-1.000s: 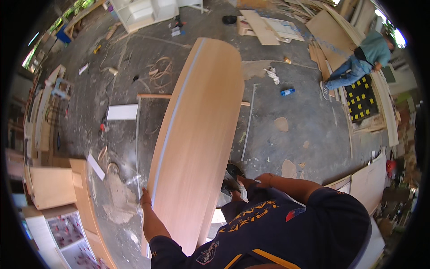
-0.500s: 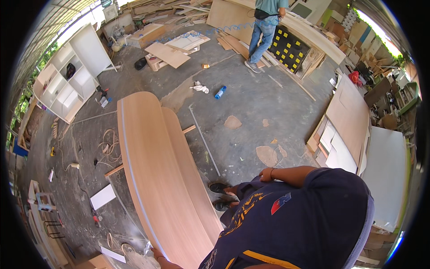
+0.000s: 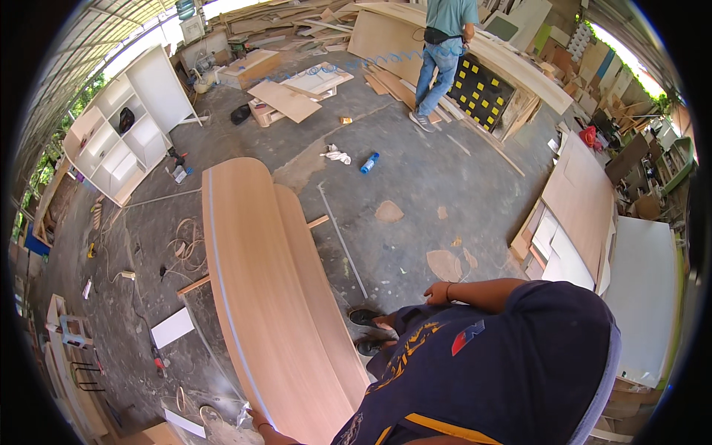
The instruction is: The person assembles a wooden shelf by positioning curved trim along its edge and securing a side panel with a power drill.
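A long wood-grain panel [image 3: 256,245] with a rounded far end and a pale blue line along its left edge stretches away from me. A second, narrower curved panel [image 3: 315,274] adjoins its right side. At the near left edge, my left hand [image 3: 261,425] is closed on crumpled clear plastic film [image 3: 244,413]; its fingers are partly hidden. My right hand [image 3: 439,292] hangs beside my thigh, fingers loosely curled, with nothing visible in it. Wooden strips [image 3: 194,285] stick out from beneath the panels.
A white shelf cabinet [image 3: 122,137] stands at far left. Boards [image 3: 575,200] lie stacked at right. Another person [image 3: 437,67] stands at the back. A metal bar [image 3: 343,241], blue bottle [image 3: 369,163], cords [image 3: 185,245] and a white board [image 3: 172,327] are on the floor.
My view has shifted slightly, so the panels and floor items appear a little lower and further right. Both hands keep nearly the same positions.
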A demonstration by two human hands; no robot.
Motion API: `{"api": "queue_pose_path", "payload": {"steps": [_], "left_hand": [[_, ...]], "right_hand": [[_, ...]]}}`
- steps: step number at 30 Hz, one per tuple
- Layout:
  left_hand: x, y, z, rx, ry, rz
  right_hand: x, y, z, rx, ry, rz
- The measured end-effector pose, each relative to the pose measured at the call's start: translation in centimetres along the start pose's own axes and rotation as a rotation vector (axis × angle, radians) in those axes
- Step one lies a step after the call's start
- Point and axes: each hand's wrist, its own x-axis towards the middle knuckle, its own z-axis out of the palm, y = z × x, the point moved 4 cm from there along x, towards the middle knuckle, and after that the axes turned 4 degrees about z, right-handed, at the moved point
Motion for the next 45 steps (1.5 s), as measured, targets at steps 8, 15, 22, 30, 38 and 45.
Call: {"api": "queue_pose_path", "payload": {"steps": [8, 15, 22, 30, 38, 45], "left_hand": [[-0.5, 0.5, -0.6, 0.114, 0.004, 0.001], [0.0, 0.2, -0.1, 0.089, 0.057, 0.047], [-0.4, -0.4, 0.3, 0.104, -0.013, 0.036], [-7.1, 1.2, 3.1, 0.083, 0.05, 0.042], [-9.8, 0.5, 4.4, 0.42, -0.001, 0.316], [-17.6, 4.3, 3.7, 0.254, -0.021, -0.038]], "right_hand": [[-0.3, -0.7, 0.5, -0.028, -0.03, 0.008], [-0.7, 0.5, 0.1, -0.024, -0.016, -0.027], [0.3, 3.3, 1.7, -0.038, -0.022, 0.005], [1.7, 2.6, 1.9, 0.02, -0.082, 0.012], [6.4, -12.7, -4.7, 0.057, 0.197, -0.483], [0.8, -37.7, -9.2, 0.037, 0.423, -1.37]]}}
